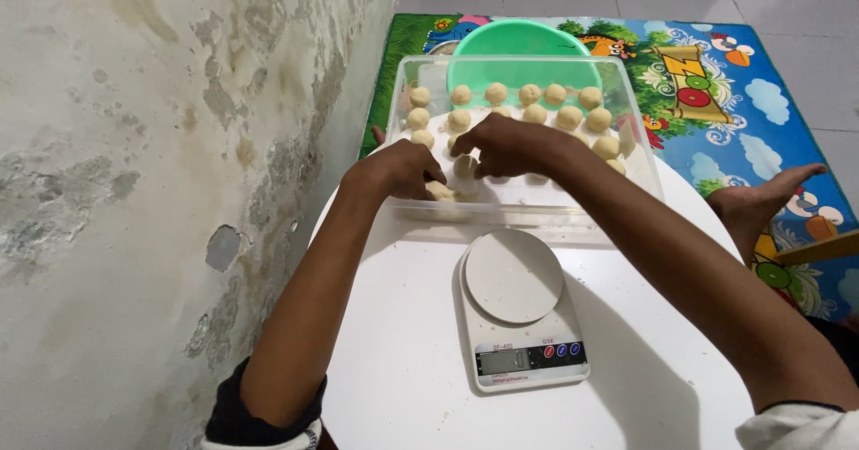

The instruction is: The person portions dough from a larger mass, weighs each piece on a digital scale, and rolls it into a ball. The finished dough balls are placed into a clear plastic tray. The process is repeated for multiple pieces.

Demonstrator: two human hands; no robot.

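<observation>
Both my hands reach into a clear plastic container [637, 137] at the far side of a round white table [403, 360]. My left hand [398, 168] grips a lump of pale dough [440, 191] near the container's front wall. My right hand [506, 146] pinches a small dough ball [464, 165] just beside it. Several round dough balls [555, 94] lie in rows on the container's floor beyond my hands.
A white digital kitchen scale [519, 311] stands on the table in front of the container. A green plastic bowl [519, 38] sits behind it. A stained wall [161, 146] runs along the left. A bare foot [761, 201] rests on the colourful play mat [769, 83].
</observation>
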